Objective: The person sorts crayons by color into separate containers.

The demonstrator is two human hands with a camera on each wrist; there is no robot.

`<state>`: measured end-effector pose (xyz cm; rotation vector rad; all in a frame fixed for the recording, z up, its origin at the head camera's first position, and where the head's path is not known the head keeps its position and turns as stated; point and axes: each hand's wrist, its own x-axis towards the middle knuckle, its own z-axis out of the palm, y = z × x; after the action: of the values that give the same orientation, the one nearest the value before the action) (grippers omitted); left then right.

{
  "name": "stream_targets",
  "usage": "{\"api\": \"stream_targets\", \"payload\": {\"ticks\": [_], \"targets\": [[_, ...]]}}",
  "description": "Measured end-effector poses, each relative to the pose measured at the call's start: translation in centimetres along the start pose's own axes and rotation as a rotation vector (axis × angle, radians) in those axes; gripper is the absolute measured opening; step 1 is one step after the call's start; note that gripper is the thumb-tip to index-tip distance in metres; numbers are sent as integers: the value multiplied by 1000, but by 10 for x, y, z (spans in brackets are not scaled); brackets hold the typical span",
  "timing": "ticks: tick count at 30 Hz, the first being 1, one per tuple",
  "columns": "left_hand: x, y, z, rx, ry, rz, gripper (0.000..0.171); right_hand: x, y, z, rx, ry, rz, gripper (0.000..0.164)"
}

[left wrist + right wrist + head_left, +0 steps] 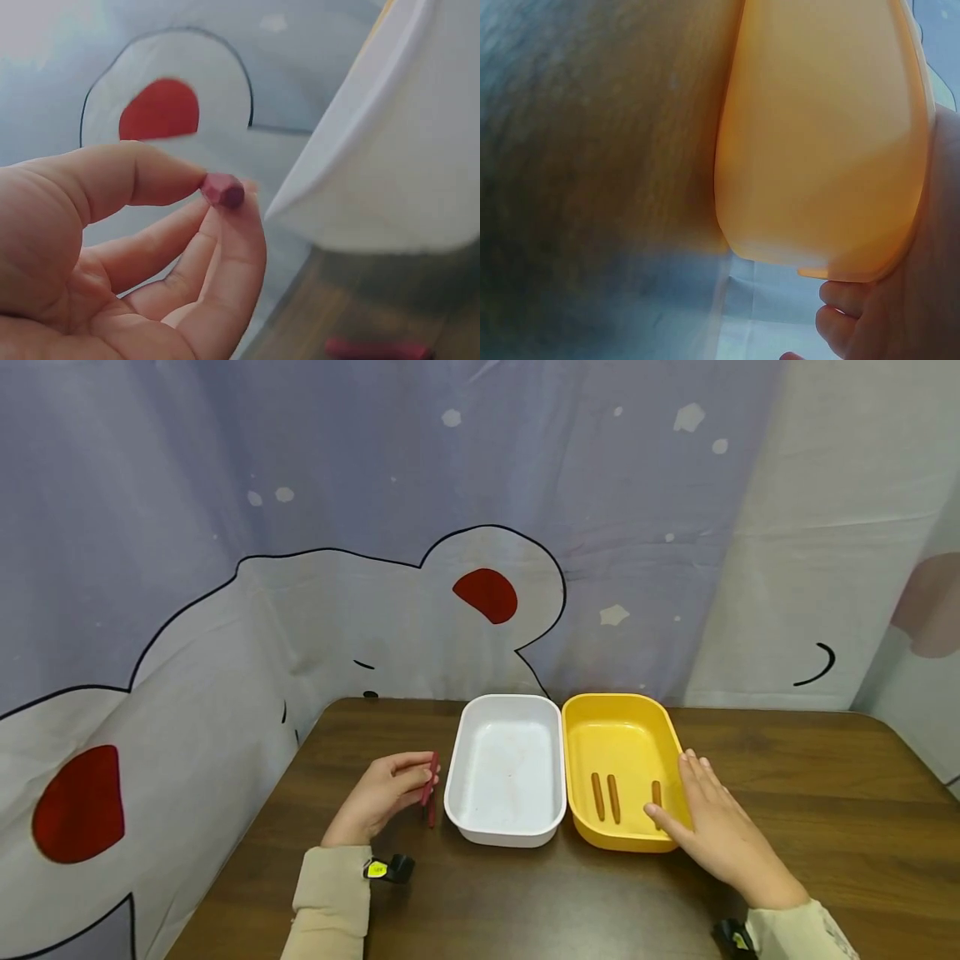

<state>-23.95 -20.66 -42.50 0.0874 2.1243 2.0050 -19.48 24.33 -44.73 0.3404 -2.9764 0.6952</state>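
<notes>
My left hand [390,793] pinches a dark red stick [430,778] between thumb and fingertips, just left of the white tray [512,839]. Its faceted end [224,192] faces the camera in the left wrist view. A second red stick [432,814] lies on the table below that hand. My right hand [716,831] rests against the right side of the yellow tray [626,843], fingers straight along the outside and thumb reaching over the rim. Three brown sticks lie inside the yellow tray, among them a brown stick [597,797] at the left and a brown stick [657,793] near my thumb.
Both trays stand side by side on a dark wooden table [525,902], near its back edge. A printed curtain [360,627] hangs right behind the table and along its left side. Black wrist cameras sit at both sleeves.
</notes>
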Motion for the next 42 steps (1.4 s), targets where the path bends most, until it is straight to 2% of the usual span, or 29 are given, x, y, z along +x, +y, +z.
{"api": "stream_targets", "payload": {"ticks": [5,10,15,21,28,34,42], "targets": [[2,4,22,-12,-20,49,43,0,0,0,-5,1,-2,99],[2,6,44,70,7,97,39,0,-1,1,-4,2,1,99],[10,7,67,132,13,119,36,2,-2,1,-11,0,2,98],[20,10,95,286,9,169,31,0,-3,0,-9,1,6,98],[33,5,119,433,97,171,31,2,-3,0,-14,13,-7,98],[34,3,128,480,123,206,32,1,-1,1,-10,9,-2,98],[23,10,119,537,171,289,28,1,1,0,-8,10,-1,98]]}}
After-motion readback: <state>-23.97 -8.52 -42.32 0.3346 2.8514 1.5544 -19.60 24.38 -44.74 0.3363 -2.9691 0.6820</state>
